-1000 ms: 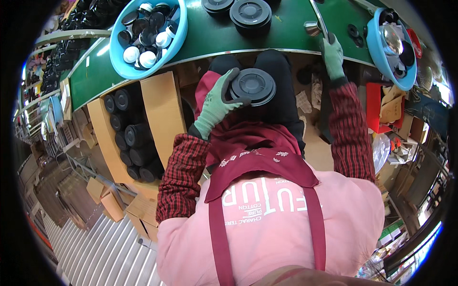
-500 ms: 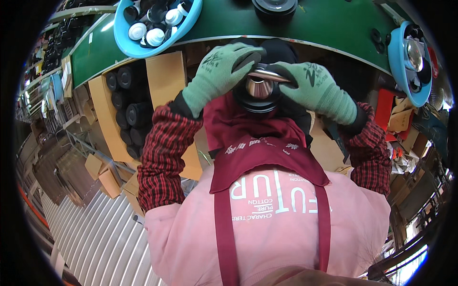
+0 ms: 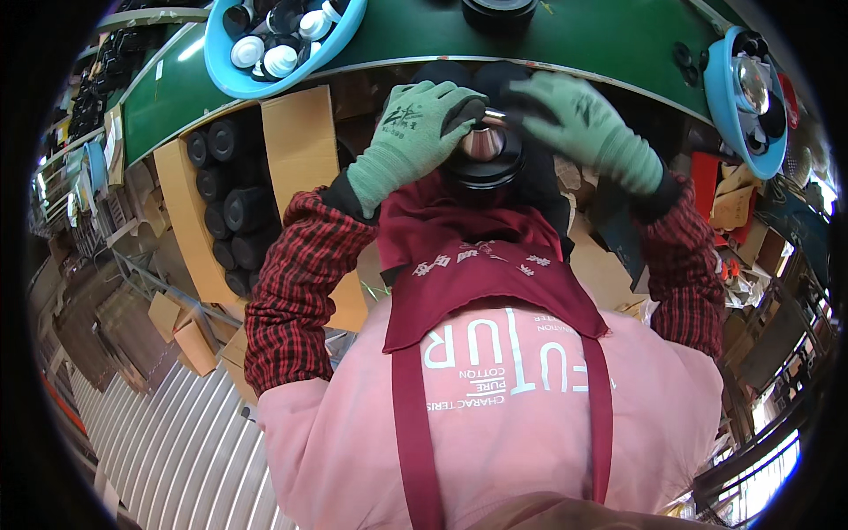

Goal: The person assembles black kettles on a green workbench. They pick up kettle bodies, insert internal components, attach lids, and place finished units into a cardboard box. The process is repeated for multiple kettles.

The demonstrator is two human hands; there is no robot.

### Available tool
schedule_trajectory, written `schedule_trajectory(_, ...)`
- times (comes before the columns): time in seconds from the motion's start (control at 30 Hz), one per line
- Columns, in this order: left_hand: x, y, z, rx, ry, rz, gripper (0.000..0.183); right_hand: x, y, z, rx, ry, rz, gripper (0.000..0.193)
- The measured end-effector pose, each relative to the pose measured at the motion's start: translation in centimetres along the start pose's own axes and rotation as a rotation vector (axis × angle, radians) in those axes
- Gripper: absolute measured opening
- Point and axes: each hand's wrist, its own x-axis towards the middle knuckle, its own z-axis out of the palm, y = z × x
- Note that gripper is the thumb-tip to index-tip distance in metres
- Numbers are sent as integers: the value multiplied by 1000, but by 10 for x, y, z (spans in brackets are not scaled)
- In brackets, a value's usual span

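At my lap, just off the table's edge, a round piece with a shiny silver, tapered metal part (image 3: 482, 146) sits in a wide black ring-shaped base (image 3: 484, 176). My left hand (image 3: 424, 129), in a green glove with dark fingertips, is closed at its upper end. A bright metal edge (image 3: 495, 117) shows beside those fingertips. On the other side, my right hand (image 3: 579, 125), gloved alike, is smeared by motion close to the metal edge. Its fingers are too blurred to show whether they touch it.
On the green table (image 3: 424, 35) stand a blue basin (image 3: 218, 66) of black and white parts, a black round stack (image 3: 500, 12) and, at right, another blue basin (image 3: 717, 97). An open carton (image 3: 299, 132) of black cylinders stands at my left.
My right hand has shifted slightly away from the silver metal edge it was gripping. My left hand stays at the piece. The whole view has moved a little.
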Motion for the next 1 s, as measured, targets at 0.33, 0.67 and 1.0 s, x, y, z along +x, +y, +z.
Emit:
schedule_trajectory(0.33,62,-70,67,-128,86,464,44,27,-108,28,357,226,-470,46)
schedule_trajectory(0.67,70,-34,92,-194,654,-368,77,61,-3,89,192,738,201,34)
schedule_trajectory(1.0,-4,-7,-5,-416,-362,-759,64,118,-42,121,-211,140,76,35)
